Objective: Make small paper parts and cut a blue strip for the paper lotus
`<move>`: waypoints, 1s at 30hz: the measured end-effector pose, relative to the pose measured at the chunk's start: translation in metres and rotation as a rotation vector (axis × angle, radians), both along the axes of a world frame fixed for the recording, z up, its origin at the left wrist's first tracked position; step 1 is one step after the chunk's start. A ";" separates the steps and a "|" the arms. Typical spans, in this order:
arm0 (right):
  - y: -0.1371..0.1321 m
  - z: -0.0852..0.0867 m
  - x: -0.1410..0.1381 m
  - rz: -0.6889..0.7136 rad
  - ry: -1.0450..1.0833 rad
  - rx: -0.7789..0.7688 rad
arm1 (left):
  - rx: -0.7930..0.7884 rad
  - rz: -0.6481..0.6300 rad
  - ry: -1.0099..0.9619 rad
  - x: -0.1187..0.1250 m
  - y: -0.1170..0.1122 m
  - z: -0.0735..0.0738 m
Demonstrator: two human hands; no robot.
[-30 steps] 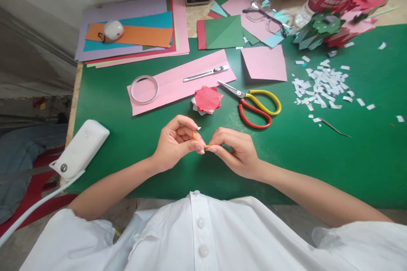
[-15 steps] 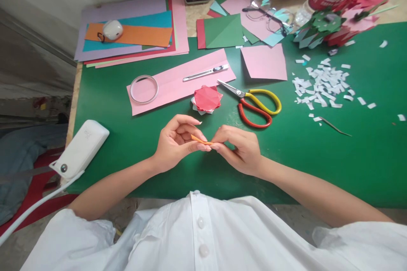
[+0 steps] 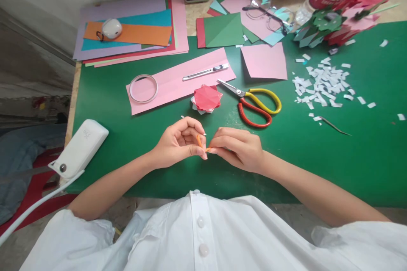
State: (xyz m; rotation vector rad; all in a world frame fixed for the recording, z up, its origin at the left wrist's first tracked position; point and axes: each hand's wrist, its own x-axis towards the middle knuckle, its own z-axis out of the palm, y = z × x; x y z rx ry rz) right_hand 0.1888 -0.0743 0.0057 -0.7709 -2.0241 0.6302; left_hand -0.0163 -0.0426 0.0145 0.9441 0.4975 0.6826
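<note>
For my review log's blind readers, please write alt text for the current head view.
A left hand and a right hand pinch a small orange paper strip above a green tabletop. Beyond them lie a red-and-white folded-paper rosette and scissors with yellow and red handles.

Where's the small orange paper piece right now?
Head view, near the middle: the small orange paper piece is between the fingertips of the left hand and right hand, on the near side of the red folded paper.
</note>
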 end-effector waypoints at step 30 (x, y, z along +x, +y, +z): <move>0.009 -0.002 0.013 0.067 -0.316 0.330 | -0.331 -0.240 0.422 0.001 0.010 0.004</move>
